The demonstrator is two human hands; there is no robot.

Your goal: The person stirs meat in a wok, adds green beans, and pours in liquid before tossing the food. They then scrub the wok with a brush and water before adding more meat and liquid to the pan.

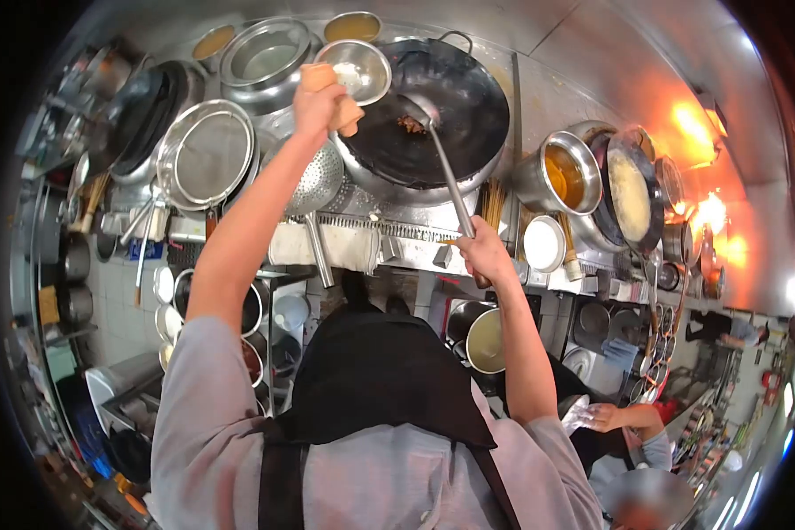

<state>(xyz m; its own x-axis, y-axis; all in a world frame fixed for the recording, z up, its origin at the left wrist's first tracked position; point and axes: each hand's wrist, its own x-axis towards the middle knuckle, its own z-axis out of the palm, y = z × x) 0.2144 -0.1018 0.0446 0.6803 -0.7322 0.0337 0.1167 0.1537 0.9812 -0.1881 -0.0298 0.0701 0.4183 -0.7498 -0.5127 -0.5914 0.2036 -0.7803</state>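
My left hand point(314, 108) is closed around a folded tan cloth point(349, 117) at the left rim of a large black wok point(468, 97). Just beyond it sits a steel bowl point(362, 66), overlapping the wok's edge in this view. My right hand point(486, 253) grips the long handle of a ladle point(446, 163), whose head is down inside the wok. A small heap of brown food bits point(410, 124) lies on the wok's bottom beside the ladle head. Left of the wok rests a perforated skimmer point(316, 181), its handle pointing toward me.
To the right stand a steel pot of amber liquid point(564, 172), a white bowl point(545, 244) and another wok with pale contents point(629, 196). Flames point(708, 212) rise at the far right. Round strainers point(208, 155) lie left. A co-worker's hand point(605, 417) shows lower right.
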